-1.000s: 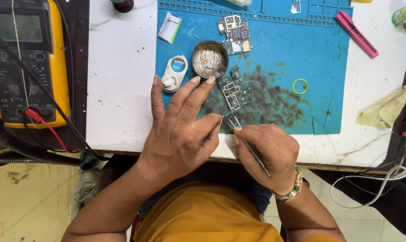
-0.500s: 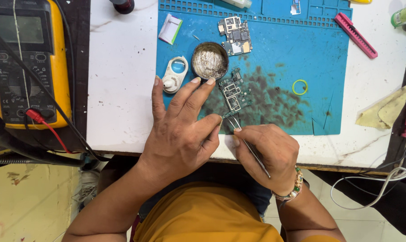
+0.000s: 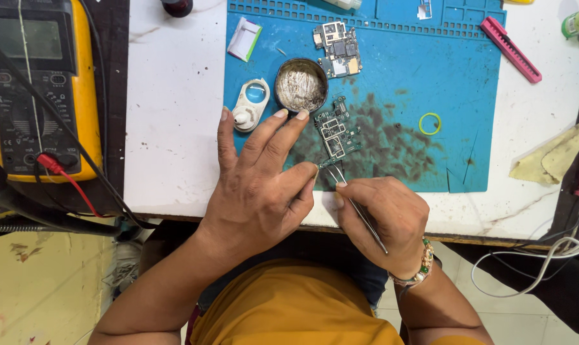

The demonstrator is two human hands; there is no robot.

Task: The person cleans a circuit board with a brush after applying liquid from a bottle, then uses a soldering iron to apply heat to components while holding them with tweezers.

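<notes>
A small green circuit board [image 3: 335,132] lies on the blue work mat [image 3: 417,70]. My left hand [image 3: 264,185] rests flat on the mat beside it, fingertips touching the board's left edge and its thumb near the board's lower end. My right hand [image 3: 382,217] holds metal tweezers [image 3: 356,207] like a pen, their tips touching the board's lower end. A second circuit board [image 3: 338,48] lies farther back on the mat.
A round tin of metal wool [image 3: 301,85] and a white magnifier [image 3: 251,105] sit beside my left fingers. A yellow multimeter [image 3: 43,89] with red and black leads stands at the left. A pink tool [image 3: 510,40], a green ring [image 3: 430,123] and a yellow cloth [image 3: 551,160] lie right.
</notes>
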